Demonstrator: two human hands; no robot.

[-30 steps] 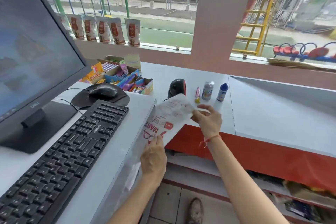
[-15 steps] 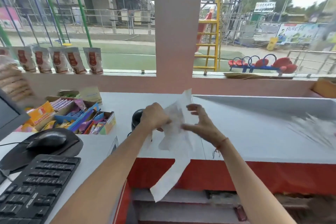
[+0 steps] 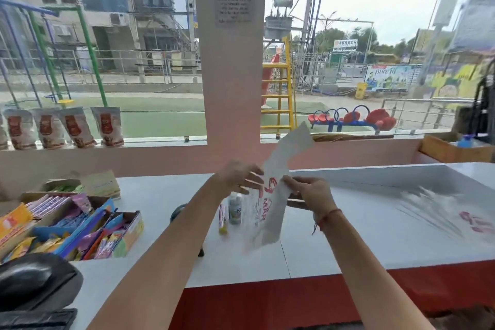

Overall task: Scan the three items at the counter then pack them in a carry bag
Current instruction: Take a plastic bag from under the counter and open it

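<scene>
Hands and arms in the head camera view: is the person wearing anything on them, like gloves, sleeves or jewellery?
Both hands are bare, with no gloves: the left hand and the right hand. Both forearms are uncovered as far as the picture shows, no sleeve in sight. The only thing worn is a thin red thread bracelet tied round the right wrist, with a loose end hanging down.

bottle [image 3: 235,208] on counter [image 3: 348,236], bag [image 3: 270,206] right

four pouches [image 3: 64,127], two hands [image 3: 312,193], one bag [image 3: 270,203]
</scene>
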